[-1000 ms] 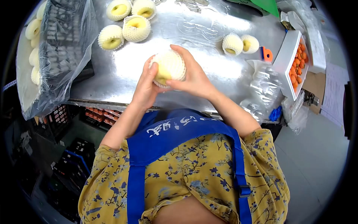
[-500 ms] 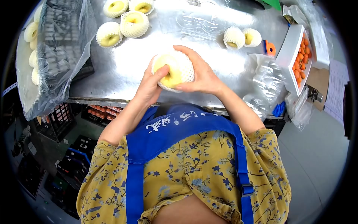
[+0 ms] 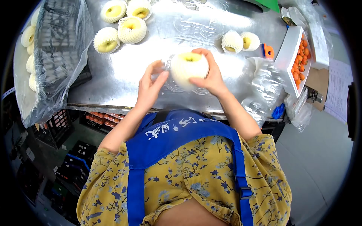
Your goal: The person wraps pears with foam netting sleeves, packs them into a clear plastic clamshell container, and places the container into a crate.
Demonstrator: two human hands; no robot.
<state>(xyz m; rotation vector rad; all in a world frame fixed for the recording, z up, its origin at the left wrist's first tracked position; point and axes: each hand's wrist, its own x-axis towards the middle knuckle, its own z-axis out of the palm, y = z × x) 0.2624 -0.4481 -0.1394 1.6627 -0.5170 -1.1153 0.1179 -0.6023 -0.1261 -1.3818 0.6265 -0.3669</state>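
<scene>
My right hand (image 3: 212,77) grips a yellow apple (image 3: 188,57) in a white foam net, its fingers behind and its thumb on the near side. The fruit's lower part is blurred. Beside it on the left, my left hand (image 3: 151,83) is open, thumb and fingers apart, the fingertips slightly smeared near a clear plastic edge. Under and behind the apple, part of a clear plastic tray (image 3: 174,87) shows on the metal table (image 3: 113,81); the apple hides much of it.
Several netted apples (image 3: 132,30) stand at the back left, and two netted apples (image 3: 232,41) at the back right. A bag-lined crate (image 3: 62,49) is at left. Stacked clear trays (image 3: 266,81), an orange tape dispenser (image 3: 268,51) and a white box (image 3: 287,62) of small orange fruit lie right.
My left hand has come off the apple and opened. My right hand has moved the apple slightly right and up and turned it, so its stem end faces away. The clear tray beneath now shows.
</scene>
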